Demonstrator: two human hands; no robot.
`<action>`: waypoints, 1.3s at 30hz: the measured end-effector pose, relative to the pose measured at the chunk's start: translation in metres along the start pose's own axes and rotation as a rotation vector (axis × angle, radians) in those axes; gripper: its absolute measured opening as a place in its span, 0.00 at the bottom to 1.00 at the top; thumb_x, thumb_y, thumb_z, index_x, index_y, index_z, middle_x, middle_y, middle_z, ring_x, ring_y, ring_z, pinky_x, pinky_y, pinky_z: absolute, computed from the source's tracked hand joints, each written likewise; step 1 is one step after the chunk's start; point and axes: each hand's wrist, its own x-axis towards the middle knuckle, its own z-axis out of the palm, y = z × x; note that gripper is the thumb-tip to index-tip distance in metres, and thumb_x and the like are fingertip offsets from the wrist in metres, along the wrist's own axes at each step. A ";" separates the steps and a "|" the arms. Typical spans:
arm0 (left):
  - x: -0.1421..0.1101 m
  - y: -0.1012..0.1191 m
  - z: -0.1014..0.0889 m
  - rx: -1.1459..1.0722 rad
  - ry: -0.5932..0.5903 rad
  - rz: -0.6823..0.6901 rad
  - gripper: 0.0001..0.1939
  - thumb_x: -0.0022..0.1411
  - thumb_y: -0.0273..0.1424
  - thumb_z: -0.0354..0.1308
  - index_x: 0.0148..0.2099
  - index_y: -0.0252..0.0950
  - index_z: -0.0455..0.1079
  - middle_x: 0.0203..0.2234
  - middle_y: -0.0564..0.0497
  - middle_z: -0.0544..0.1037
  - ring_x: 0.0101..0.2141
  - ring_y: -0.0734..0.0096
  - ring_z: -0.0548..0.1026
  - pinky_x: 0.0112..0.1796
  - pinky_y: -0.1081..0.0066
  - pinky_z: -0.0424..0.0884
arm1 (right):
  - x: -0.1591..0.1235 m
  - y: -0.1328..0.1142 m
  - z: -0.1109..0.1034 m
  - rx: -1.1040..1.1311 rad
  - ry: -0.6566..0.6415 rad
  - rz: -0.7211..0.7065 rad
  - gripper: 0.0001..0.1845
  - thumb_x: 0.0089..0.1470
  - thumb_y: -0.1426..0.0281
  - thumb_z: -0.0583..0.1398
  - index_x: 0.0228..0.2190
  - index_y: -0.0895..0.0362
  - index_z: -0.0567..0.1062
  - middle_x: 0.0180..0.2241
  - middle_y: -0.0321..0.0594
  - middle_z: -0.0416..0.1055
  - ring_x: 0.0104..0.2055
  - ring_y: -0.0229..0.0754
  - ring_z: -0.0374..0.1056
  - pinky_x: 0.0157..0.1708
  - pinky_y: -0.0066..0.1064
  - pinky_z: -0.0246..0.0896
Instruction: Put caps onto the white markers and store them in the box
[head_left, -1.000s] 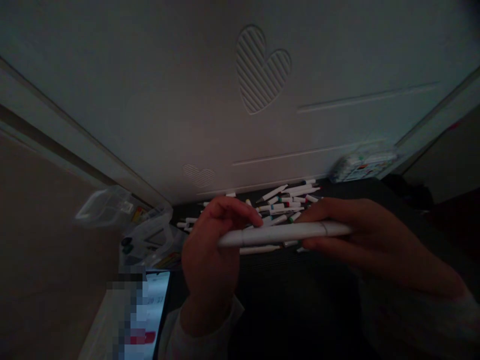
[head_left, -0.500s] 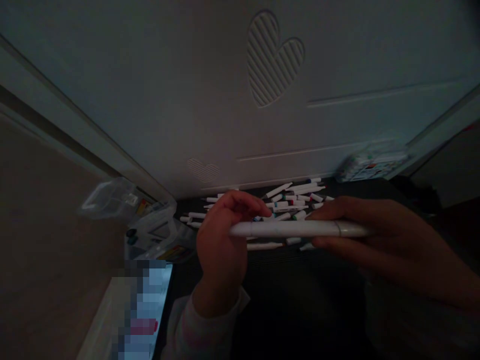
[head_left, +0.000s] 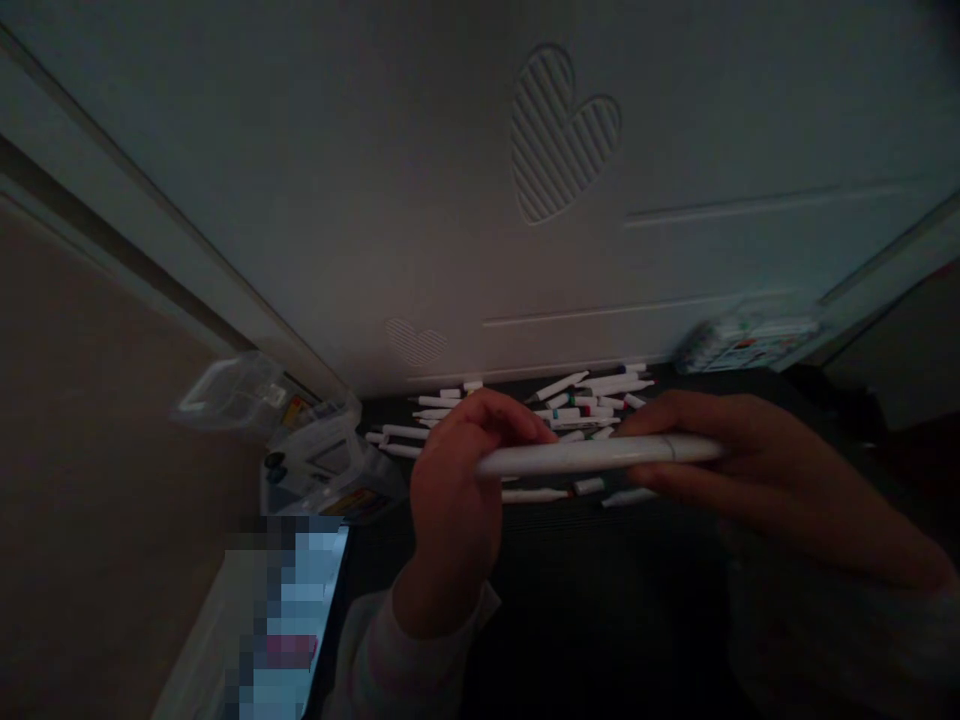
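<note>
A white marker [head_left: 574,457] lies crosswise between my two hands, close to the camera. My right hand [head_left: 735,460] pinches its right end between thumb and fingers. Around its left end my left hand [head_left: 461,475] is closed, with the fingers curled; that tip is hidden in the palm. Behind and below the hands, several loose white markers and caps [head_left: 570,412] lie scattered on a dark surface, some with coloured ends. One more marker [head_left: 534,495] rests just under the held one.
A clear plastic case [head_left: 330,470] with its lid raised stands at the left. Nearer to me is a lit phone screen [head_left: 304,610], partly pixelated. A clear-wrapped pack [head_left: 750,340] leans at the back right against a white panel [head_left: 420,230] with heart-shaped grooves.
The view has shifted slightly, so the scene sits a little further right. My left hand and the marker's left end have moved slightly right; both hands keep their hold.
</note>
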 end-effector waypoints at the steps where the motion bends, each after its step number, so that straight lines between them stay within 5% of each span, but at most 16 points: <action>1: 0.000 0.001 0.001 -0.012 -0.007 -0.017 0.11 0.50 0.24 0.46 0.22 0.34 0.69 0.19 0.50 0.71 0.23 0.71 0.69 0.24 0.73 0.66 | 0.000 0.000 -0.001 0.008 -0.006 0.010 0.09 0.50 0.60 0.60 0.29 0.52 0.74 0.23 0.35 0.71 0.21 0.37 0.65 0.18 0.27 0.58; 6: -0.003 0.007 0.000 -0.074 -0.018 -0.082 0.10 0.54 0.29 0.48 0.26 0.36 0.69 0.20 0.51 0.70 0.19 0.74 0.65 0.16 0.75 0.58 | 0.002 -0.001 0.001 0.029 -0.014 0.040 0.10 0.51 0.61 0.59 0.30 0.54 0.74 0.25 0.37 0.72 0.24 0.38 0.67 0.20 0.26 0.60; 12: -0.005 0.019 -0.008 -0.053 -0.014 0.014 0.08 0.52 0.35 0.57 0.31 0.36 0.71 0.24 0.50 0.73 0.21 0.74 0.68 0.20 0.74 0.65 | 0.009 0.001 0.008 -0.058 0.024 -0.018 0.08 0.52 0.64 0.59 0.33 0.54 0.74 0.31 0.38 0.74 0.32 0.40 0.69 0.28 0.27 0.63; 19: -0.015 0.022 0.000 0.197 0.014 0.175 0.10 0.47 0.20 0.62 0.33 0.39 0.73 0.29 0.53 0.76 0.30 0.74 0.72 0.30 0.78 0.69 | 0.015 0.010 0.013 -0.058 0.031 -0.079 0.10 0.53 0.64 0.58 0.36 0.55 0.73 0.36 0.40 0.73 0.38 0.41 0.68 0.37 0.31 0.63; 27: -0.021 0.024 -0.003 0.519 -0.145 0.338 0.14 0.49 0.19 0.63 0.37 0.41 0.73 0.32 0.55 0.76 0.35 0.75 0.73 0.36 0.79 0.70 | 0.017 0.015 0.020 -0.129 -0.013 -0.130 0.13 0.54 0.66 0.58 0.41 0.56 0.72 0.43 0.43 0.71 0.47 0.43 0.66 0.47 0.35 0.61; 39: -0.019 0.020 -0.003 0.841 -0.320 0.465 0.13 0.52 0.23 0.62 0.41 0.39 0.70 0.36 0.54 0.73 0.37 0.76 0.73 0.35 0.80 0.71 | 0.008 0.000 0.018 -0.157 0.060 -0.331 0.11 0.53 0.67 0.59 0.39 0.56 0.73 0.40 0.42 0.73 0.44 0.41 0.68 0.42 0.29 0.65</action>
